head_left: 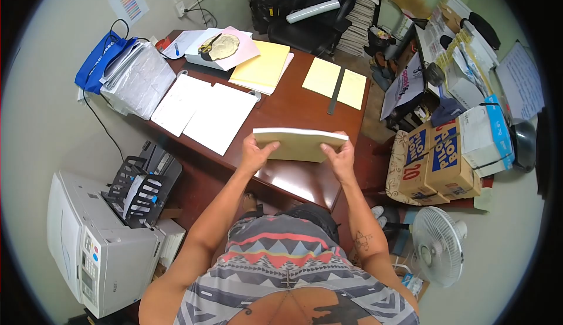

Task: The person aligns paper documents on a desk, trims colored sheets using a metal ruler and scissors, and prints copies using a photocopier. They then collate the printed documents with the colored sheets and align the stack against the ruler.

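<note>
A stack of paper with a tan face and a white top edge is held upright on its long side, over the front part of the brown desk. My left hand grips its left end, the thumb across the tan face. At the right end my right hand holds it the same way. Beyond it, a yellow pad lies on the desk with a dark ruler across it. White sheets and yellow folders lie to the left.
Scissors rest on a pile at the desk's back left. A printer stands at the lower left, a fan at the lower right. Cardboard boxes are stacked on the right. A black chair stands behind the desk.
</note>
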`<state>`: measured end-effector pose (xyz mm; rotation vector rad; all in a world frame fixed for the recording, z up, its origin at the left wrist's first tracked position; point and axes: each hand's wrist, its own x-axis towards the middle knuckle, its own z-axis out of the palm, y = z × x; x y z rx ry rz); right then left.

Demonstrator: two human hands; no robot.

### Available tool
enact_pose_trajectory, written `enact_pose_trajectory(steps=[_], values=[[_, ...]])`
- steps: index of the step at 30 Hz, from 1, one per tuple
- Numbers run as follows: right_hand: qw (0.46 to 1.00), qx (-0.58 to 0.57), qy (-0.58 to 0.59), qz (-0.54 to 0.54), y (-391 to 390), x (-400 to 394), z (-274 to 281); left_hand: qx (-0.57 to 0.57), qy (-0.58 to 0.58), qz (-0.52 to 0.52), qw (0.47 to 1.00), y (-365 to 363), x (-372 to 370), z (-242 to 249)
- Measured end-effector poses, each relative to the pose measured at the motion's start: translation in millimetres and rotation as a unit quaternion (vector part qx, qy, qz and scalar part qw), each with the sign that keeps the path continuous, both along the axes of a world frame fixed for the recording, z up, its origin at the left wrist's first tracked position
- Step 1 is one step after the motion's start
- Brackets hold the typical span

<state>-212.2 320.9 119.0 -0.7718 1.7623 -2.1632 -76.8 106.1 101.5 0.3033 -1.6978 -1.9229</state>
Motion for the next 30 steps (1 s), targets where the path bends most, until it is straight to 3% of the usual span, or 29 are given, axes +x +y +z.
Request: enact_pose_trajectory(steps=[2,5,7,9,11,12,14,15,16,17,19,20,22,25,26,27,29,30], values=[[0.998,0.023,0.052,-0.023,0,5,-3,-0.05,-0.045,-0.003,0.998,2,2,-6],[0.995,0.094,0.038,0.003,6,0,-19,-0.04,-0.078,0.004,0.996,2,-4,-13],[0.988,0.137,0.063,-0.037,5,4,-8,-0.041,-0.066,0.012,0.997,-4,-7,-8],[0.993,0.085,-0.048,-0.068,4,1,-12,-0.092,-0.028,0.08,0.992,-12,-10,-6],[0.984,-0.014,-0.157,-0.084,8,-5,-31,0.018,-0.092,0.237,0.967,-13,1,-10],[0.966,-0.035,-0.23,-0.11,10,-6,-36,0.092,-0.153,0.242,0.954,-15,17,-19],[0.909,-0.053,-0.389,-0.137,18,-6,-50,0.331,-0.275,0.098,0.897,-10,55,-44],[0.909,-0.053,-0.391,-0.138,19,1,-65,0.368,-0.321,0.032,0.872,6,71,-47],[0.871,-0.101,-0.454,-0.157,22,13,-87,0.495,-0.272,-0.1,0.819,32,83,-72],[0.828,-0.15,-0.512,-0.173,23,25,-103,0.553,-0.197,-0.098,0.804,49,80,-66],[0.821,-0.125,-0.525,-0.186,19,46,-123,0.496,-0.121,-0.047,0.859,63,63,-85],[0.816,-0.103,-0.534,-0.195,19,55,-130,0.499,-0.126,-0.045,0.856,59,61,-94],[0.813,-0.085,-0.548,-0.177,25,64,-126,0.38,-0.317,-0.001,0.869,47,57,-109],[0.824,-0.099,-0.551,-0.086,48,56,-121,0.342,-0.312,-0.025,0.886,15,68,-125],[0.82,-0.12,-0.56,-0.017,62,47,-109,0.34,-0.33,-0.044,0.879,3,71,-110],[0.804,-0.077,-0.589,0.006,71,36,-102,0.315,-0.355,-0.07,0.877,-12,73,-106],[0.823,0.132,-0.551,0.054,74,13,-117,0.221,-0.403,-0.097,0.883,-33,70,-100],[0.823,0.13,-0.551,0.049,62,9,-118,0.22,-0.404,-0.102,0.882,-37,63,-94]])
